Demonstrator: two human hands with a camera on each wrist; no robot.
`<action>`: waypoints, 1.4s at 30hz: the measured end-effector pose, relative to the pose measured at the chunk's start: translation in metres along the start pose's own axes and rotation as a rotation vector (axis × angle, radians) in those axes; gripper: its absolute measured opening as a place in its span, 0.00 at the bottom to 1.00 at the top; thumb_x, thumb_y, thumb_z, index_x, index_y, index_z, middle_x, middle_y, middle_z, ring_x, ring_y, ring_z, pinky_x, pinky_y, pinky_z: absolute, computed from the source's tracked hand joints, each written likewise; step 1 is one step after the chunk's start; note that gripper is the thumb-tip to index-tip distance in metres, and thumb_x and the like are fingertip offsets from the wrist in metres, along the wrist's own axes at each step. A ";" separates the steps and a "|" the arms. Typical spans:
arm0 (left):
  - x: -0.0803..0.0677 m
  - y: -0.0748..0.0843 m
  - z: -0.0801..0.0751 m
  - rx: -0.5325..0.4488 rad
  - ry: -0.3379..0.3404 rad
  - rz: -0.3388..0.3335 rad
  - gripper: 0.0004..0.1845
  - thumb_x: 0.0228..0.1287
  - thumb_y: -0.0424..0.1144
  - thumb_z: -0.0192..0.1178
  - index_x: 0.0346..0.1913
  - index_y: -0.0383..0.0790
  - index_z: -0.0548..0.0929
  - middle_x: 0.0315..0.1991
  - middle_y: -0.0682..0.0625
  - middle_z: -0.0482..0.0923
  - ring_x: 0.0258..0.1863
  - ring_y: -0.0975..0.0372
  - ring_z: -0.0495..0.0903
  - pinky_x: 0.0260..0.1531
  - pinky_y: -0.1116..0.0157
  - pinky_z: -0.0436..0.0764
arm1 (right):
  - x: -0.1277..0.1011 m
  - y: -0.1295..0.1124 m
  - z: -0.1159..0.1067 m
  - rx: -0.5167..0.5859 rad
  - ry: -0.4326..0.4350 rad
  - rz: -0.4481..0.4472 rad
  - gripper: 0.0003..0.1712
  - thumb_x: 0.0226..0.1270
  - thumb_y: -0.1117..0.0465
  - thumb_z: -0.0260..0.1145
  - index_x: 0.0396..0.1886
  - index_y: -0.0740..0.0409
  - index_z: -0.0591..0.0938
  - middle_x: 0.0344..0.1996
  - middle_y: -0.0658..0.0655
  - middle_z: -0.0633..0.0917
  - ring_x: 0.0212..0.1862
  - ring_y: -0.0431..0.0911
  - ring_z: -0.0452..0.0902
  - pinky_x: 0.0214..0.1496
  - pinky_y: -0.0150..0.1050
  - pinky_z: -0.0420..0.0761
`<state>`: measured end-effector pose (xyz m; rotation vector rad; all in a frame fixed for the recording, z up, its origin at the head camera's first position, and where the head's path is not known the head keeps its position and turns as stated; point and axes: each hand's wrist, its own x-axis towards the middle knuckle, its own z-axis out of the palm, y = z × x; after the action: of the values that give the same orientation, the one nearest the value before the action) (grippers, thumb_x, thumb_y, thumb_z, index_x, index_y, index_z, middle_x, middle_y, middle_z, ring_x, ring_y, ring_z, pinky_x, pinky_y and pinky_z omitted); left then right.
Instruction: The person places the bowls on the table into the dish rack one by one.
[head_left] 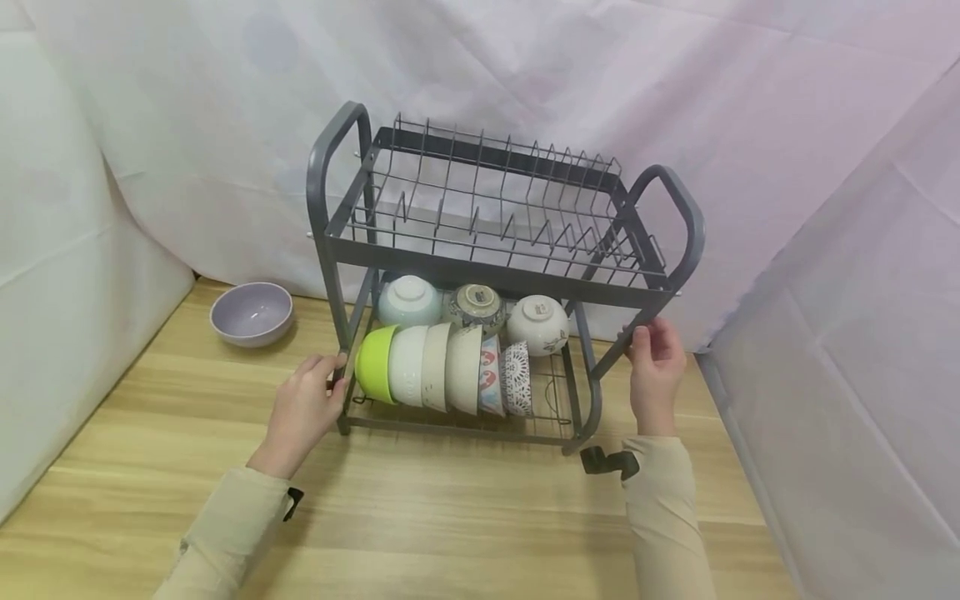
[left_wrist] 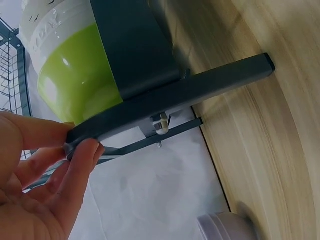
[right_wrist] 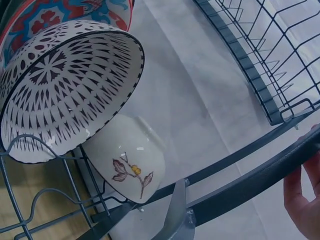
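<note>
Grey two-tier dish rack [head_left: 495, 275]: left hand [head_left: 303, 408] pinching front-left post; right hand [head_left: 654, 367] curled round right post. Right-wrist view: only fingertips [right_wrist: 305, 200] visible. Lilac bowl [left_wrist: 227, 227] cropped.

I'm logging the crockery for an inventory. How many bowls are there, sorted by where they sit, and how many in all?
Bowls standing on edge in the front row of the grey metal dish rack, starting with the lime-green bowl: 6
Bowls upside down in the back row, such as the white flower-print bowl: 3
Lilac bowl on the wooden table: 1
Total: 10

Bright, even light; soft shadows; wrist views sl. blurred.
</note>
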<state>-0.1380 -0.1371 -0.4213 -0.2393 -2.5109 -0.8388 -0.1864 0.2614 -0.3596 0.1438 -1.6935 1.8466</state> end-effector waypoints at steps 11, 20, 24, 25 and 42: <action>0.011 -0.021 -0.010 -0.253 0.007 -0.153 0.10 0.61 0.29 0.53 0.43 0.28 0.78 0.40 0.34 0.79 0.36 0.45 0.79 0.27 0.68 0.80 | -0.001 -0.001 0.001 0.039 -0.008 0.030 0.06 0.64 0.67 0.57 0.35 0.54 0.79 0.29 0.52 0.80 0.36 0.43 0.78 0.40 0.29 0.80; 0.047 -0.086 -0.019 -0.243 0.283 -0.437 0.19 0.63 0.33 0.48 0.55 0.26 0.70 0.51 0.30 0.67 0.54 0.44 0.66 0.53 0.54 0.67 | -0.001 0.000 0.002 0.023 -0.005 0.028 0.06 0.64 0.66 0.57 0.35 0.54 0.79 0.30 0.51 0.80 0.36 0.42 0.78 0.40 0.29 0.80; 0.053 -0.121 -0.023 -0.237 0.273 -0.668 0.24 0.67 0.37 0.40 0.62 0.26 0.62 0.59 0.30 0.59 0.61 0.43 0.57 0.64 0.53 0.55 | -0.001 0.001 0.001 0.025 0.009 0.037 0.05 0.64 0.66 0.57 0.34 0.54 0.79 0.29 0.50 0.80 0.35 0.41 0.78 0.39 0.29 0.80; 0.054 -0.128 -0.023 -0.238 0.265 -0.722 0.25 0.67 0.38 0.38 0.63 0.27 0.60 0.61 0.31 0.57 0.62 0.43 0.56 0.65 0.54 0.54 | -0.001 0.000 0.000 0.028 0.009 0.037 0.05 0.64 0.66 0.57 0.34 0.54 0.79 0.28 0.50 0.80 0.35 0.41 0.78 0.39 0.29 0.80; 0.056 -0.164 -0.015 -0.424 0.074 -1.052 0.32 0.69 0.47 0.22 0.68 0.28 0.42 0.69 0.34 0.42 0.69 0.49 0.43 0.68 0.59 0.46 | -0.004 0.002 0.001 0.054 0.014 0.032 0.06 0.64 0.65 0.58 0.38 0.59 0.80 0.29 0.51 0.80 0.34 0.38 0.77 0.39 0.29 0.80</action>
<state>-0.2313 -0.2759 -0.4686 1.0444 -2.2545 -1.7053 -0.1846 0.2586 -0.3628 0.1271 -1.6461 1.9132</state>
